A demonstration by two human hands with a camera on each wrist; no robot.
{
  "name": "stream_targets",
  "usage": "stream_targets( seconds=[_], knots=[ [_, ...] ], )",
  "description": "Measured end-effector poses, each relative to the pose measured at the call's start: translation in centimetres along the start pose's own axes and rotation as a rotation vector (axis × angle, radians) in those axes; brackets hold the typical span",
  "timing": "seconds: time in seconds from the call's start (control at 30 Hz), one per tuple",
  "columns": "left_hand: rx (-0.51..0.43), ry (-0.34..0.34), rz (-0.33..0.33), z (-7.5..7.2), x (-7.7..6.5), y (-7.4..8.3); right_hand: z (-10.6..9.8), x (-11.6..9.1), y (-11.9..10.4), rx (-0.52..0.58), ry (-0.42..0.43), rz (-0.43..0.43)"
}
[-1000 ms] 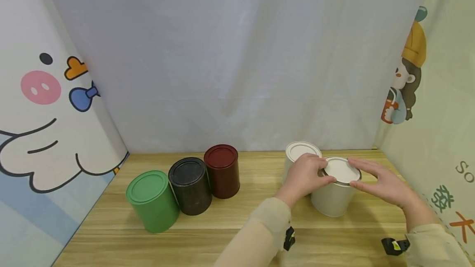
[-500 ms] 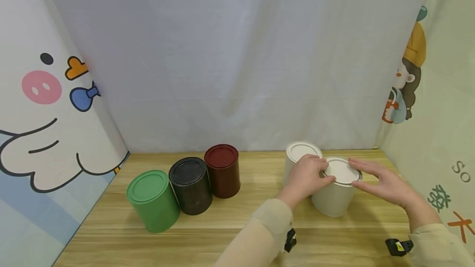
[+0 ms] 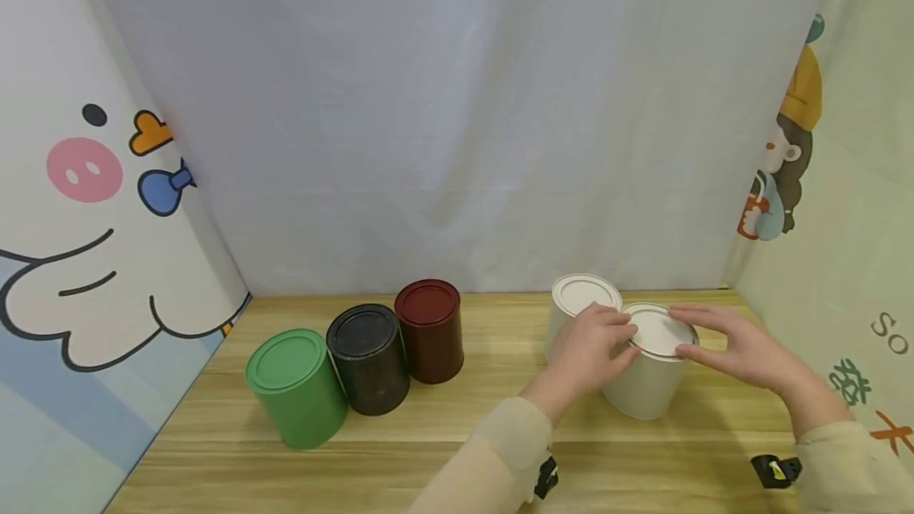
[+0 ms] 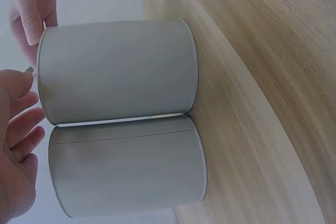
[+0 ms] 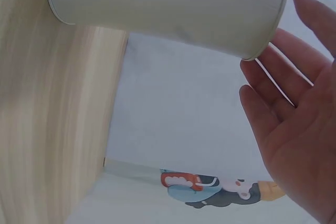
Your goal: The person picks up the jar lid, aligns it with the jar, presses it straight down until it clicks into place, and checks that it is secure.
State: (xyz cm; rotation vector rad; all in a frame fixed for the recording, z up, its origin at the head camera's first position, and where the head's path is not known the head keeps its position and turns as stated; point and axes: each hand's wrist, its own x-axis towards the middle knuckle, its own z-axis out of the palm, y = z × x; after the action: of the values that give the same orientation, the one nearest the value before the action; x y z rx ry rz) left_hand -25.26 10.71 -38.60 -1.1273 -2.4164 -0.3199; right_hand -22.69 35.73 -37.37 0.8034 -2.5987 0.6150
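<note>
Two white cans with lids stand close together on the right of the table. At the nearer white can (image 3: 643, 387) both hands are at the top rim, one on each side. My left hand (image 3: 589, 347) is at its left edge, fingers loosely bent with nothing between them; it partly covers the farther white can (image 3: 585, 292). On the opposite side my right hand (image 3: 739, 343) has thumb and fingers spread, its fingertips right at the rim. In the right wrist view, the right fingers (image 5: 262, 82) are extended beside the can's lid end.
To the left stand a green can (image 3: 296, 395), a black can (image 3: 367, 363) and a dark red can (image 3: 431, 335), set close together in a slanting row. A pale curtain (image 3: 485, 117) rises behind the wooden table (image 3: 343, 474), with printed cloth (image 3: 850, 276) at the right.
My left thumb has drawn back slightly from the nearer white can's lid, and the left wrist has shifted a little left. The right hand has barely moved, and the cans stand as before.
</note>
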Motion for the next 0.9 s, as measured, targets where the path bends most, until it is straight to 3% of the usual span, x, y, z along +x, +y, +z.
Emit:
stream_targets(
  seconds=[0.27, 0.6, 0.9],
  knots=[
    [0.108, 0.047, 0.122, 0.2, -0.4, 0.1, -0.8, 1.1, -0.2, -0.092, -0.063, -0.095],
    [0.166, 0.1, 0.191, 0.2, -1.0, 0.5, -1.0, 1.7, -0.2, -0.127, -0.111, -0.143],
    [0.174, 0.127, 0.207, 0.4, -1.2, 0.6, -1.3, 2.4, -0.8, -0.132, -0.19, -0.106]
  ],
)
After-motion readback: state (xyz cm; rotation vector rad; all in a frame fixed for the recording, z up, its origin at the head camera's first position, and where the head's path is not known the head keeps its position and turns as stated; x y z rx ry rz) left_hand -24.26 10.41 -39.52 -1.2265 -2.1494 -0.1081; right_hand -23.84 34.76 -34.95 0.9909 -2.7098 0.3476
